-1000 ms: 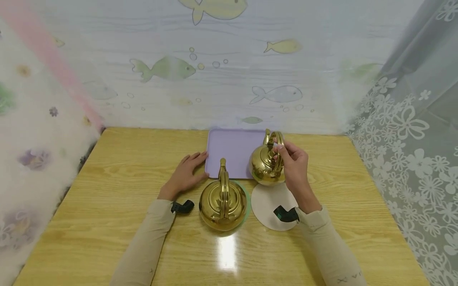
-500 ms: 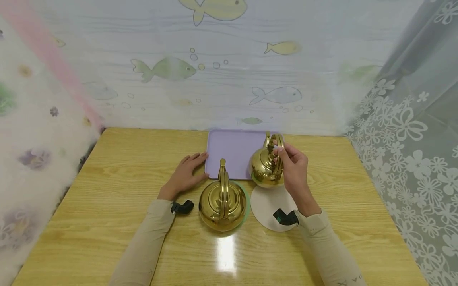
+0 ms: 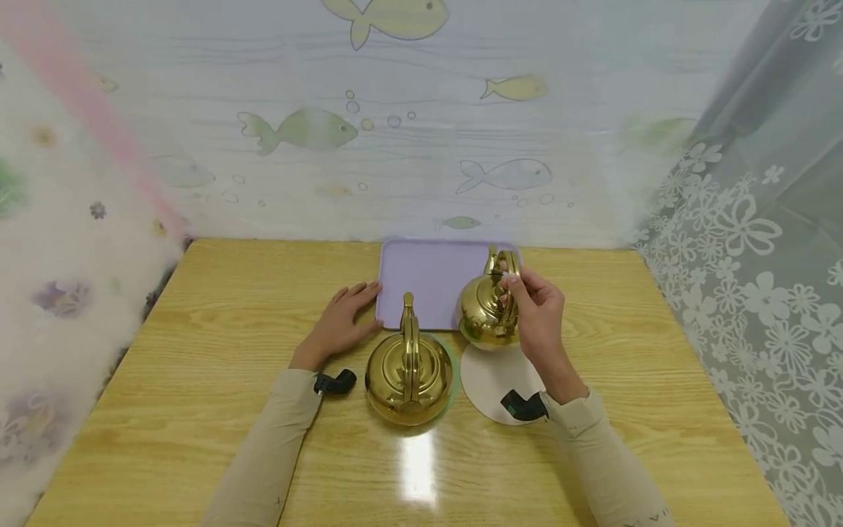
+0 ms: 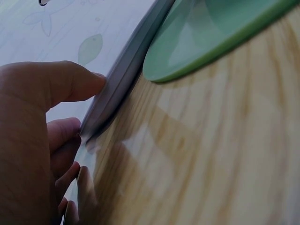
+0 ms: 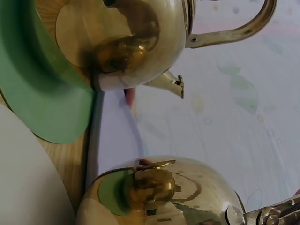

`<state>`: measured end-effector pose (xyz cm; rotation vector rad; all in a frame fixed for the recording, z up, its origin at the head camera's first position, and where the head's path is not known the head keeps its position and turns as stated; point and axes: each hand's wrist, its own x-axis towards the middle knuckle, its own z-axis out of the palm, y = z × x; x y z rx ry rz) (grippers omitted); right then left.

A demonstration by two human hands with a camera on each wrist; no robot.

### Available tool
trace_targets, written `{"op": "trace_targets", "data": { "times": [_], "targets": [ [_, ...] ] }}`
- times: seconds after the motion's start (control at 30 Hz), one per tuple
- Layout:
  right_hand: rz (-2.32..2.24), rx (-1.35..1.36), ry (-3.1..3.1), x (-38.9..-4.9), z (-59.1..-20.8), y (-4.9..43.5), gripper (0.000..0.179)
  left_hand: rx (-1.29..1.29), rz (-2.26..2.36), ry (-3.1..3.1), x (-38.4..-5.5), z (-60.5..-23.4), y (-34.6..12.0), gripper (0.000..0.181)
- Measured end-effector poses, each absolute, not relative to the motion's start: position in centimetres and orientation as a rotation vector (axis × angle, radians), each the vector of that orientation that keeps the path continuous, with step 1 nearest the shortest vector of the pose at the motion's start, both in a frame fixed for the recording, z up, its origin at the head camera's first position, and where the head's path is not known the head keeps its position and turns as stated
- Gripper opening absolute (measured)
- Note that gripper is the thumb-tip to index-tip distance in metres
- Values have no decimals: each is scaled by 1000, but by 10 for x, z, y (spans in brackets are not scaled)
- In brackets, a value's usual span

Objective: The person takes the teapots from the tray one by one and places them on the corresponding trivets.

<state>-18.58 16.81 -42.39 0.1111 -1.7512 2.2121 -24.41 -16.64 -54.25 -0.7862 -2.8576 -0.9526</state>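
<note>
A small brass kettle is held aloft by its handle in the right hand, the grip closed around the handle so the pot hangs level, just above the far edge of a white round mat and at the near right corner of a lilac tray. The left hand is laid flat on the table, its fingers straight, fingertips against the tray's left edge, apparently steadying it. A second kettle is seen standing on a green mat between the forearms.
</note>
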Motion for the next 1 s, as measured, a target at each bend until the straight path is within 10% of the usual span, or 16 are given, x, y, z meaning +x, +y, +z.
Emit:
{"op": "trace_targets", "data": {
  "times": [1.0],
  "targets": [
    [2212,76,-1737,-170,-424,165,36,-798,-945,-2838,-242,-538,-165,74]
  ]
}}
